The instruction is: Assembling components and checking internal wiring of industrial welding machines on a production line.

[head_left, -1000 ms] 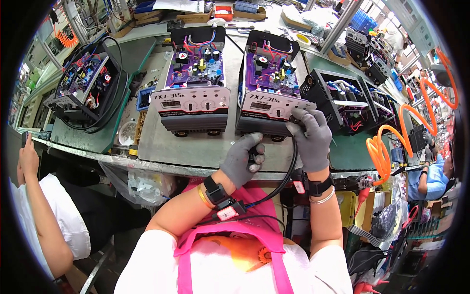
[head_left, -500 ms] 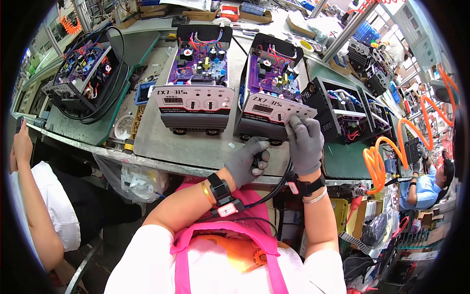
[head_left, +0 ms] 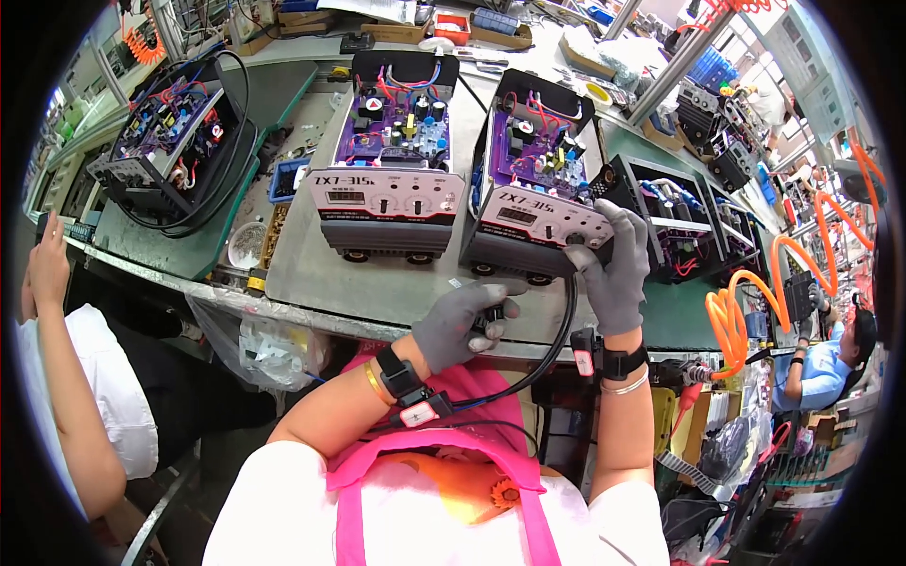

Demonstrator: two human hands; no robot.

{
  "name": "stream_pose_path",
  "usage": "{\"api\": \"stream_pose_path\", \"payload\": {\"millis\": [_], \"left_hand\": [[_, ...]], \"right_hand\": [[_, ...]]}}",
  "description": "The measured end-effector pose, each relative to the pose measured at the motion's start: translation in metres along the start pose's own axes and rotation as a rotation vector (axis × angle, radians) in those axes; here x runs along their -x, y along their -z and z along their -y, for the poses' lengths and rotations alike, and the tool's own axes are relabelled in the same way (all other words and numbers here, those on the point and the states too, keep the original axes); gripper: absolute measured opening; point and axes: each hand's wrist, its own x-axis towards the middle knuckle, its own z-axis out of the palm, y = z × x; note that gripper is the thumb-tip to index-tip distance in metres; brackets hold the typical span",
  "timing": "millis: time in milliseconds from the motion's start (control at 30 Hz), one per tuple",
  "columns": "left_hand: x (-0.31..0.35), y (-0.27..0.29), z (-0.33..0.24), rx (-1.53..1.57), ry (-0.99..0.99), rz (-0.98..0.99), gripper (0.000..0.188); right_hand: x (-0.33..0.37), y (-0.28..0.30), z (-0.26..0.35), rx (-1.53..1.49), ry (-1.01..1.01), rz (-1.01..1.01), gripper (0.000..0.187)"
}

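My right hand [head_left: 615, 269], in a grey glove, is at the right end of the front panel [head_left: 538, 219] of an open-topped welding machine [head_left: 533, 151]. Its thumb and fingers are apart, the thumb beside a round black knob [head_left: 574, 239] on the panel. In front of that machine my gloved left hand [head_left: 462, 325] is curled around small black parts [head_left: 488, 321], probably knobs, partly hidden by the fingers. Left of it stands a second welding machine [head_left: 392, 203], its purple circuit board exposed and two black knobs on its panel.
More open machines stand at left [head_left: 170, 141] and right [head_left: 670, 217]. Black cables [head_left: 557, 344] curve between my wrists. A coiled orange hose [head_left: 731, 321] hangs at right. A blue bin [head_left: 286, 179] and a white dish [head_left: 247, 243] stand left. Other people are at both sides.
My right hand's fingers have spread and shifted right, showing the black knob by its thumb. My left hand has drawn slightly left and down, still curled. The view has shifted slightly.
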Motion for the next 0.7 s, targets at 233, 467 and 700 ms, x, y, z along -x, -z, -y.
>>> {"api": "stream_pose_path", "payload": {"millis": [233,467,700], "left_hand": [[0.016,-0.014,-0.016,-0.308,-0.044,0.028,0.051],[0.020,-0.017,-0.008,-0.526,-0.306,-0.073,0.049],[0.024,-0.018,-0.006,-0.537,-0.389,-0.066,0.048]], "right_hand": [[0.000,-0.001,0.006,0.187,0.075,-0.067,0.056],[0.030,0.002,0.066,-0.451,-0.074,0.342,0.061],[0.034,-0.003,0.070,-0.492,-0.122,0.465,0.062]]}}
